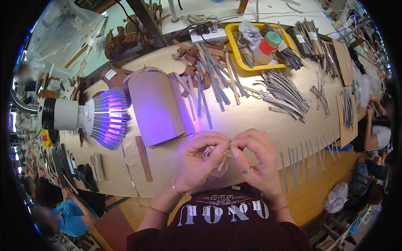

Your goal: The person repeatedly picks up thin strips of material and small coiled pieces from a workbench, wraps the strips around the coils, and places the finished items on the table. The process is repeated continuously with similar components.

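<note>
Close in front of my body, my left hand (202,157) and my right hand (256,155) meet fingertip to fingertip, both pinching. Between them is a narrow tan strip (223,162), part of which hangs in a loop below the fingers. The fingers cover the pinched end, so its shape there is hidden. Beyond my left hand a curved brown sheet (157,106) stands bowed on the table, lit purple by a finned lamp (109,118). A flat brown strap (143,159) lies left of my left hand. Thin grey strips (307,157) hang in a row along the table edge, right of my right hand.
A yellow tray (238,62) at the back holds a red bottle with a green cap (268,44). Braided grey straps (284,94) lie in front of it. Loose grey and tan strips (215,79) spread over the middle. Other people work at both sides, one in a blue shirt (73,219).
</note>
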